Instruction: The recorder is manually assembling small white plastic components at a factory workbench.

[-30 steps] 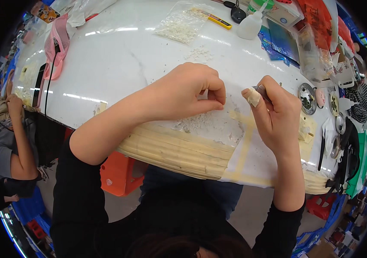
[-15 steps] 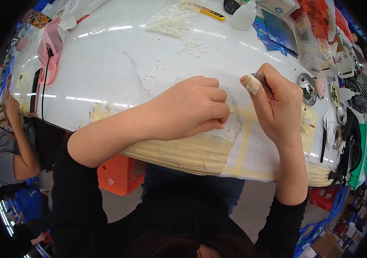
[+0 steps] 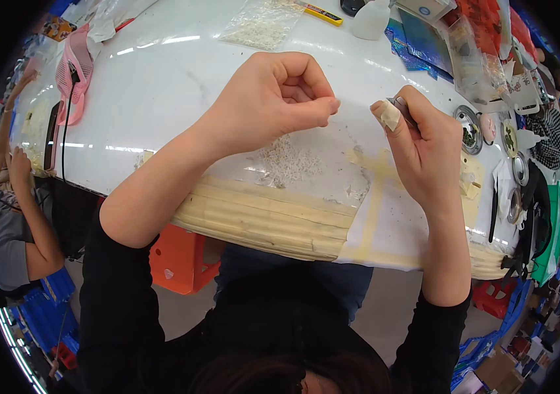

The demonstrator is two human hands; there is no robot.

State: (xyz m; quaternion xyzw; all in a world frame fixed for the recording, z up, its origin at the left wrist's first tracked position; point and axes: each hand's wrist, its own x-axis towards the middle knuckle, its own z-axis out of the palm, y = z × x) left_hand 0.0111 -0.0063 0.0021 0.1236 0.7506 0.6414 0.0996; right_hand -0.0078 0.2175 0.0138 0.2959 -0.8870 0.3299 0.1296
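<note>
My left hand [image 3: 280, 98] is raised over the table, thumb and forefinger pinched together. Whatever may be between those fingertips is too small to make out. Below it, a loose heap of tiny white pieces [image 3: 290, 163] lies on the white tabletop. My right hand [image 3: 428, 148] is closed around a small grey metal tool [image 3: 403, 111], mostly hidden by the fingers, so its kind does not show. Beige tape [image 3: 390, 118] wraps the right thumb. The two hands are apart, with the left a little higher in the view.
A clear bag of white pieces [image 3: 260, 26], a yellow cutter knife [image 3: 323, 14] and a white bottle [image 3: 370, 21] lie at the back. Round metal dishes [image 3: 467, 130] stand at right. Beige tape covers the front edge [image 3: 267, 220]. Another person [image 3: 14, 223] sits at far left.
My left hand has lifted away and turned, its thumb and forefinger now showing in a pinch, uncovering the white heap. The right hand has shifted slightly, still holding the grey tool.
</note>
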